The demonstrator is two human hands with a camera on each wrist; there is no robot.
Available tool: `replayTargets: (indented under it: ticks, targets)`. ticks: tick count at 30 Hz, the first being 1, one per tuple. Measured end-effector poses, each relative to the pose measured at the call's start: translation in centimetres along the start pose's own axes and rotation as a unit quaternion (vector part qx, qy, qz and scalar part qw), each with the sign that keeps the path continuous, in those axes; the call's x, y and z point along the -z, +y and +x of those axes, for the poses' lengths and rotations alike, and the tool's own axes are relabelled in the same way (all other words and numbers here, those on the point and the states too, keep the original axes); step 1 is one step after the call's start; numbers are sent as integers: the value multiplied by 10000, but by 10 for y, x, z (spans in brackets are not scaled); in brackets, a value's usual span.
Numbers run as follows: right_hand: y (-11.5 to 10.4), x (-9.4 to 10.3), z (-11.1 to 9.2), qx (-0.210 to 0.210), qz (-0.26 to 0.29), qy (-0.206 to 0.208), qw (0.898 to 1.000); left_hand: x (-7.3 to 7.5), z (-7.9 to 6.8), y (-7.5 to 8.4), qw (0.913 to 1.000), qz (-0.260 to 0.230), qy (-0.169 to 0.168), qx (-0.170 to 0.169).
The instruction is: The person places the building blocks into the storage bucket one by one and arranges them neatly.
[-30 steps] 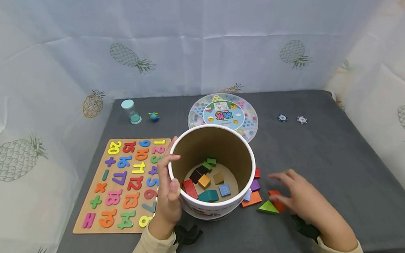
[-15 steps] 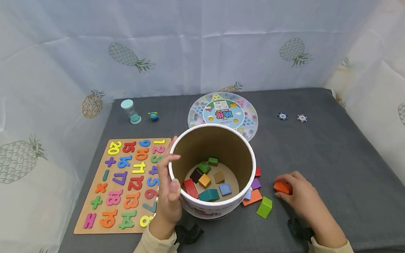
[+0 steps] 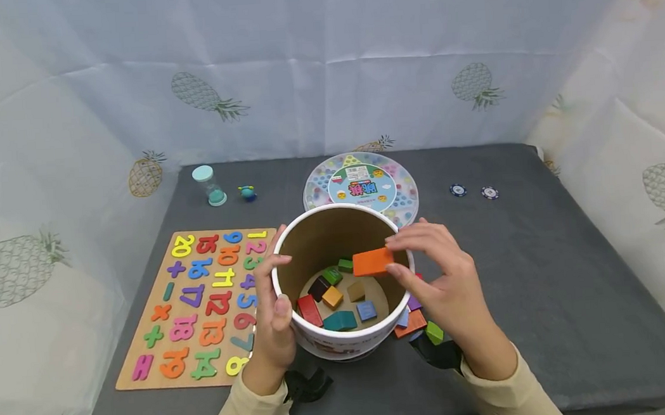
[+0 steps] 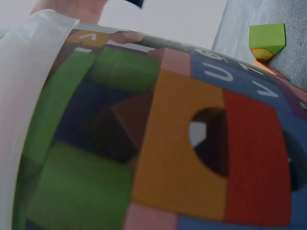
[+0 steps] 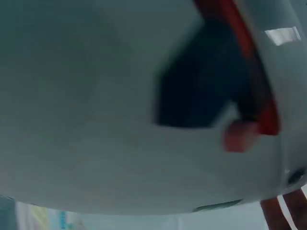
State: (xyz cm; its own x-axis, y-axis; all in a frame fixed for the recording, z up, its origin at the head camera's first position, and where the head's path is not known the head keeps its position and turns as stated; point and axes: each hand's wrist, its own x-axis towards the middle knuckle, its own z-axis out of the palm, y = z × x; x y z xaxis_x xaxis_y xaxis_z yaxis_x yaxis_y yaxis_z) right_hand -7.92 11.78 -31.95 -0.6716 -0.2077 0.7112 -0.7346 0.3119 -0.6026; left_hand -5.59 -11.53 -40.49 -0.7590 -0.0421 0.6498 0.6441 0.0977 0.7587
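Observation:
A round tub with a white rim [image 3: 302, 346] stands at the table's front middle, several coloured blocks on its floor. My left hand [image 3: 272, 319] grips the tub's left side, thumb outside and fingertips over the rim. Pinched between the thumb and fingers of my right hand [image 3: 448, 283], an orange block [image 3: 370, 262] hangs over the tub's opening near the right rim. Beside the tub, partly behind my right hand, lie a green block [image 3: 434, 332], an orange-red block [image 3: 412, 323] and a purple block [image 3: 414, 302]. The tub's printed side [image 4: 182, 143] fills the left wrist view.
A wooden number board [image 3: 201, 304] lies left of the tub. Behind stand an hourglass-like timer [image 3: 210, 186] and a small blue toy [image 3: 247, 192]. A round board-game case [image 3: 359, 183] lies behind the tub, two poker chips [image 3: 458, 190] at the back right.
My right hand picked up the orange block from the table and carried it left and up over the tub. The green block beside the tub tipped over. My left hand stayed at the rim.

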Motion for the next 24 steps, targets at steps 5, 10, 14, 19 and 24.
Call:
replayTargets:
  ticks: [5,10,14,19,24]
  targets:
    - [37,10,-24,-849,-193,277,9958,0,1,-1,10000,-56,14,-13]
    - [79,33,-62,-2075,-1750,-1568,9496,0,1,1,9996,-259,45,53]
    - [93,30,-95,-2896,-2383,-2936,8793,1,2,3,9993,-372,93,-6]
    - [99,15,-126,-3250,-2737,-3150,8487,1,4,4,9991,-396,104,-59]
    - [102,19,-129,-3167,-2819,-2514,8701,-2,6,2,9991,-418,39,-44]
